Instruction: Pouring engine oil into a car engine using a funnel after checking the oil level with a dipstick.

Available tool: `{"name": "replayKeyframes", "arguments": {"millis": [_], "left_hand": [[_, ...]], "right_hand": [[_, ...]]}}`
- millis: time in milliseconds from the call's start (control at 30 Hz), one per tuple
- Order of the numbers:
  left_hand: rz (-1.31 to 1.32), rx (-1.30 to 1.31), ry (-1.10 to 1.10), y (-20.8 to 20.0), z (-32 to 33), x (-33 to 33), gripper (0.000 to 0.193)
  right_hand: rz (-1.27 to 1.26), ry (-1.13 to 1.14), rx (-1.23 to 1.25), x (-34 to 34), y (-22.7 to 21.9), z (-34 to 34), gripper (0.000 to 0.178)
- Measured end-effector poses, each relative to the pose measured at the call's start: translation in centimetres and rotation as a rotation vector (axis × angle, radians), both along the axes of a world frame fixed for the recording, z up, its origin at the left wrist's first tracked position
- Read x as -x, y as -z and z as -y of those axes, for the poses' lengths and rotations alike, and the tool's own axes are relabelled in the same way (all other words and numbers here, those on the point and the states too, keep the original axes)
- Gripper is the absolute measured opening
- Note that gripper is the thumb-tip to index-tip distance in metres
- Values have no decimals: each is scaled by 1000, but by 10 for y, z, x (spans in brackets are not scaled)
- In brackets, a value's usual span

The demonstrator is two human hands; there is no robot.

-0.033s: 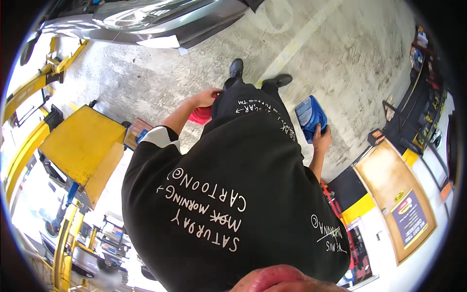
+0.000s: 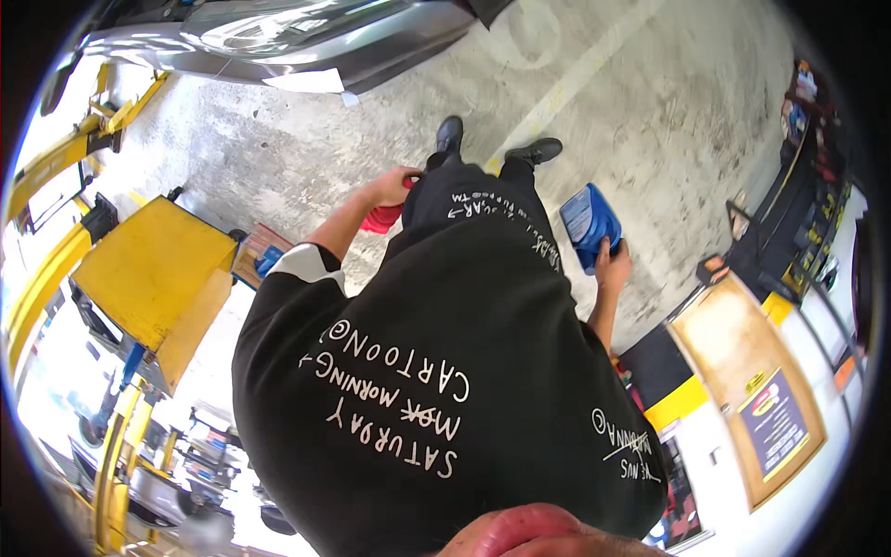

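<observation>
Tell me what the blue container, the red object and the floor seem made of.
Blue container: probably moulded plastic, slightly glossy, judging by its rounded, highlighted edges. Red object: possibly plastic from its bright colour; finish unclear. Floor: apparently concrete, mostly matte, with grey, blotchy wear.

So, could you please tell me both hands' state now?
Left hand: closed, holding a partly hidden red object.
Right hand: closed, holding a blue container.

1. A head-worn, wide fisheye camera looks steeply down from above both grips: left hand (image 2: pixel 394 188) on a red item (image 2: pixel 382 220), right hand (image 2: pixel 613 265) around a blue container (image 2: pixel 591 223).
2. Between the grips, the black shirt (image 2: pixel 399 306) is much closer to the lens.
3. Beyond the grips, shoes (image 2: pixel 449 137), concrete floor (image 2: pixel 650 102) and a car (image 2: pixel 371 42) lie farther off.
</observation>
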State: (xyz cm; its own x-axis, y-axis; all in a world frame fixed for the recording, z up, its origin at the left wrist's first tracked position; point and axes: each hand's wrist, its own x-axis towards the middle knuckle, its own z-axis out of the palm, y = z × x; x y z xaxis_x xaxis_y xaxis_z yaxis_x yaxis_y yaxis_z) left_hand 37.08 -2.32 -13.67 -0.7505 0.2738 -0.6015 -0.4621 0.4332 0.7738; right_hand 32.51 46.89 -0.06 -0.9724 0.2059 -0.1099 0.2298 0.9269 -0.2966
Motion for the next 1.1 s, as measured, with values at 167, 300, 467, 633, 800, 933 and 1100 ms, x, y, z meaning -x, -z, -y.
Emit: {"name": "replayKeyframes", "arguments": {"millis": [167, 300, 467, 633, 800, 933, 1100], "left_hand": [[37, 241, -103, 11, -9, -30, 41], [140, 167, -285, -1, -26, -13, 42], [239, -94, -262, -5, -52, 32, 45], [336, 129, 90, -4, -103, 105, 47], [453, -43, -325, 11, -159, 155, 42], [573, -238, -706, 27, -186, 161, 38], [702, -495, -1187, 48, -165, 134, 33]], "right_hand": [[82, -126, 57, 98, 7, 9, 36], [54, -209, 137, 171, 14, 19, 33], [13, -412, 90, 275, 45, 10, 32], [3, -542, 244, 377, 51, 20, 32], [-20, -638, 253, 460, 55, 18, 31], [-17, -744, 275, 508, 52, 20, 31], [-57, -871, 249, 539, 53, 28, 31]]}}
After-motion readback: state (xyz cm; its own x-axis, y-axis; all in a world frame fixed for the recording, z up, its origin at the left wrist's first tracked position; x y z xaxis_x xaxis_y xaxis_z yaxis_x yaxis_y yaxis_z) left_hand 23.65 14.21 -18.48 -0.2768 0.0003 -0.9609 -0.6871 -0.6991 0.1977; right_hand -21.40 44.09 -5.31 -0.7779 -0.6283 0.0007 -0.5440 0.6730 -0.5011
